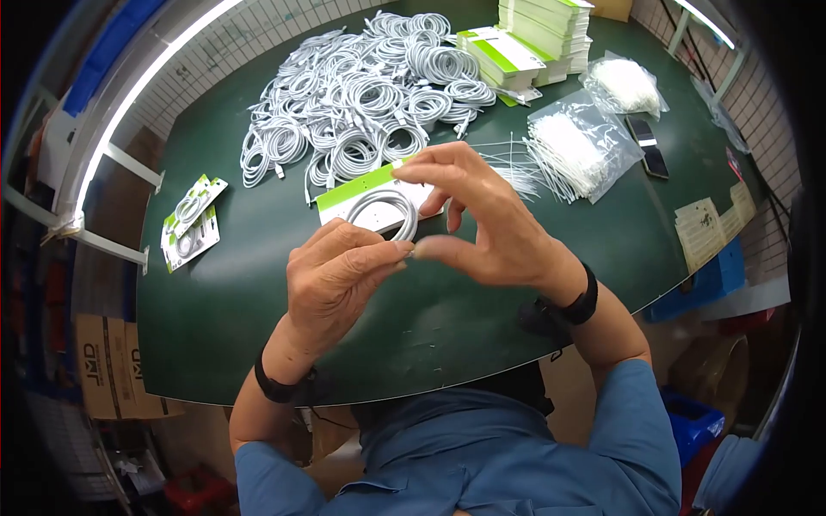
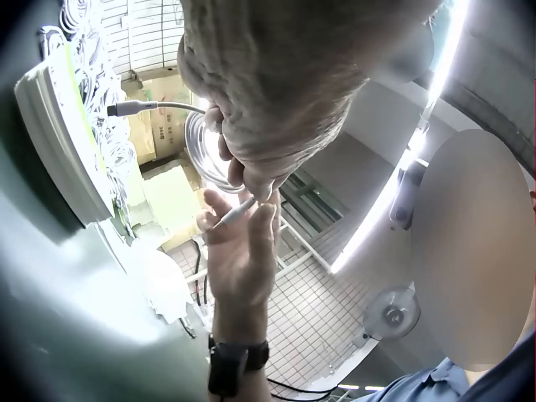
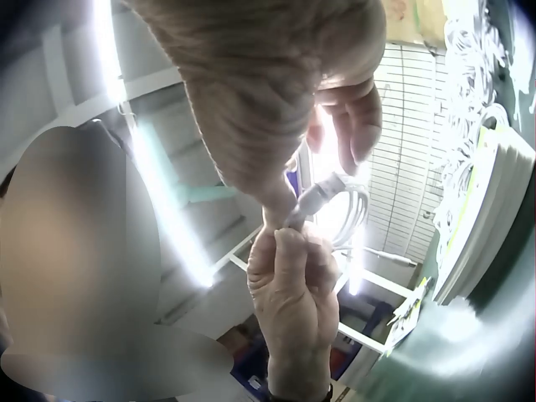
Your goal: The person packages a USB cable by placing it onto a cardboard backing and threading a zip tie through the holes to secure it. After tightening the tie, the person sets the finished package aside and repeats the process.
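Observation:
Between thumb and fingers, my left hand (image 1: 337, 273) pinches the lower side of a coiled light-grey cable (image 1: 408, 222). My right hand (image 1: 492, 219) is on the coil's other side, fingers raised and spread away from the thumb. In the right wrist view, its thumb is right at a cable plug (image 3: 316, 199) beside the left fingertips. The cable's other plug (image 2: 131, 108) sticks out from the coil in the left wrist view. Behind the coil, a stack of white-and-green cards (image 1: 331, 206) lies on the green table (image 1: 258, 318), partly hidden by the hands.
A large heap of coiled cables (image 1: 353, 95) covers the table's back. Stacks of packaging cards (image 1: 551, 34) stand back right. White cable ties (image 1: 572, 150) spill from a plastic bag, near a phone (image 1: 647, 148). Carded cables (image 1: 189, 224) lie at left.

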A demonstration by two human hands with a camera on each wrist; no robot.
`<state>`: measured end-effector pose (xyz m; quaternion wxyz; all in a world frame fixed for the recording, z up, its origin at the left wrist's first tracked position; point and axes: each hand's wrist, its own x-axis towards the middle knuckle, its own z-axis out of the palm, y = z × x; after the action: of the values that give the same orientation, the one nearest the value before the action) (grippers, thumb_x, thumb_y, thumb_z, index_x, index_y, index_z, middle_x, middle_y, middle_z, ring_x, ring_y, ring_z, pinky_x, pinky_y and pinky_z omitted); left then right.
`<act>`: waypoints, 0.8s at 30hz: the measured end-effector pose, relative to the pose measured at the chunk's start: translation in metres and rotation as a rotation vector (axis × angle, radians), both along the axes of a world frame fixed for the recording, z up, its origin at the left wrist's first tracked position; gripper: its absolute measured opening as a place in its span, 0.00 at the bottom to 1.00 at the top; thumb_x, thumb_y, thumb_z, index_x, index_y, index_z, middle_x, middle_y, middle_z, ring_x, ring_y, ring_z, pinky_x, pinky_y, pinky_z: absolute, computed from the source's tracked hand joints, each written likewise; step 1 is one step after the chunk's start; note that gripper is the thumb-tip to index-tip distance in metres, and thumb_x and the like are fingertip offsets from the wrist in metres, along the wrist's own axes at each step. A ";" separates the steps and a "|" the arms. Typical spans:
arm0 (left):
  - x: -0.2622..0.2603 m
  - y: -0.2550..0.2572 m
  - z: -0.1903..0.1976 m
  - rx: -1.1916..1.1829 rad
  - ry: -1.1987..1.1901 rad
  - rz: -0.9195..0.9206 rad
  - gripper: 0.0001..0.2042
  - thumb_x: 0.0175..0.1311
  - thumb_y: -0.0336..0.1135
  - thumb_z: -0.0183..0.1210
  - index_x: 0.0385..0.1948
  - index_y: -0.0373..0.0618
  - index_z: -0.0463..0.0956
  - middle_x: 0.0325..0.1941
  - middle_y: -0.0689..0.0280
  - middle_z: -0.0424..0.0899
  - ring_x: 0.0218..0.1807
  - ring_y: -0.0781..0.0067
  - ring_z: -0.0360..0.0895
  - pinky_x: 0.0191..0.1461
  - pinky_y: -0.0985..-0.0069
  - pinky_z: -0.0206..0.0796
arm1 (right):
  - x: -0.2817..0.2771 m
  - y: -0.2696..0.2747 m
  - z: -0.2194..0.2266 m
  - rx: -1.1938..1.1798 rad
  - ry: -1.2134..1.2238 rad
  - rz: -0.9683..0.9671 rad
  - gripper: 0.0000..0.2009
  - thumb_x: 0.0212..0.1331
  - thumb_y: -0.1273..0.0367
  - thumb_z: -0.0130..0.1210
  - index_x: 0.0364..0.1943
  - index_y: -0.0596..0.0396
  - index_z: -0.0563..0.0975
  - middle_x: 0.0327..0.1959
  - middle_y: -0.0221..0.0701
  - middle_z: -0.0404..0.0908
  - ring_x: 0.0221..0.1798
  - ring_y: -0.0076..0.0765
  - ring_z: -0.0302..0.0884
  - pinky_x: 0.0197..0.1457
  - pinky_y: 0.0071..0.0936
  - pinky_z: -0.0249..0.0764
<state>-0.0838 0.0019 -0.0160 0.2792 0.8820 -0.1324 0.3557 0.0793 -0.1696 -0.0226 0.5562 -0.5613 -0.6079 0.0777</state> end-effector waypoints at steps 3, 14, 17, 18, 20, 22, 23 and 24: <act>0.001 0.001 0.003 0.039 -0.011 -0.003 0.12 0.51 0.25 0.73 0.39 0.49 0.89 0.31 0.68 0.85 0.30 0.69 0.79 0.32 0.71 0.72 | -0.011 0.004 0.000 0.035 -0.288 -0.047 0.26 0.60 0.69 0.67 0.64 0.52 0.74 0.54 0.37 0.77 0.43 0.35 0.83 0.42 0.30 0.80; -0.002 0.010 0.013 0.313 0.074 -0.088 0.13 0.51 0.22 0.70 0.39 0.47 0.86 0.34 0.67 0.85 0.32 0.68 0.80 0.31 0.72 0.73 | -0.003 0.012 -0.017 -0.168 -0.534 -0.049 0.18 0.58 0.71 0.66 0.52 0.53 0.78 0.43 0.32 0.80 0.43 0.46 0.84 0.41 0.40 0.80; -0.001 0.014 0.010 0.314 0.065 -0.101 0.14 0.50 0.23 0.68 0.41 0.49 0.86 0.35 0.69 0.85 0.33 0.68 0.81 0.29 0.71 0.74 | -0.003 0.006 -0.008 -0.260 -0.375 0.067 0.18 0.59 0.69 0.66 0.52 0.55 0.77 0.45 0.37 0.83 0.47 0.48 0.85 0.46 0.40 0.81; 0.000 0.013 0.009 0.299 0.065 -0.112 0.15 0.50 0.23 0.68 0.41 0.49 0.86 0.35 0.69 0.84 0.33 0.68 0.81 0.29 0.71 0.74 | -0.002 0.006 -0.008 -0.257 -0.372 0.067 0.18 0.59 0.69 0.66 0.52 0.55 0.77 0.45 0.37 0.83 0.47 0.48 0.85 0.46 0.40 0.81; 0.002 0.013 0.008 0.269 0.061 -0.135 0.15 0.49 0.23 0.68 0.41 0.48 0.86 0.35 0.68 0.84 0.33 0.67 0.81 0.29 0.71 0.74 | 0.002 0.004 -0.007 -0.191 -0.224 0.118 0.17 0.59 0.70 0.68 0.51 0.54 0.79 0.41 0.34 0.83 0.41 0.43 0.84 0.42 0.36 0.79; 0.002 0.013 0.011 0.285 0.064 -0.156 0.15 0.49 0.24 0.68 0.41 0.48 0.86 0.35 0.68 0.84 0.33 0.67 0.81 0.29 0.71 0.74 | 0.007 0.000 -0.005 -0.157 -0.157 0.141 0.16 0.58 0.70 0.69 0.50 0.53 0.80 0.38 0.33 0.83 0.38 0.40 0.84 0.40 0.34 0.79; 0.003 0.013 0.013 0.299 0.067 -0.177 0.15 0.48 0.24 0.68 0.41 0.48 0.85 0.35 0.67 0.84 0.33 0.67 0.81 0.29 0.71 0.75 | 0.009 -0.003 -0.003 -0.184 -0.120 0.164 0.15 0.58 0.70 0.70 0.48 0.53 0.81 0.38 0.33 0.84 0.37 0.39 0.84 0.40 0.33 0.79; 0.004 0.013 0.015 0.314 0.069 -0.196 0.15 0.48 0.24 0.68 0.41 0.48 0.85 0.35 0.67 0.84 0.33 0.67 0.81 0.29 0.71 0.75 | 0.011 -0.006 0.000 -0.210 -0.085 0.188 0.15 0.57 0.70 0.71 0.47 0.54 0.81 0.37 0.33 0.85 0.37 0.37 0.84 0.39 0.32 0.78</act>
<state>-0.0795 0.0146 -0.0015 0.1759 0.9094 -0.2619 0.2712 0.0906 -0.1758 -0.0224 0.4583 -0.5599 -0.6693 0.1687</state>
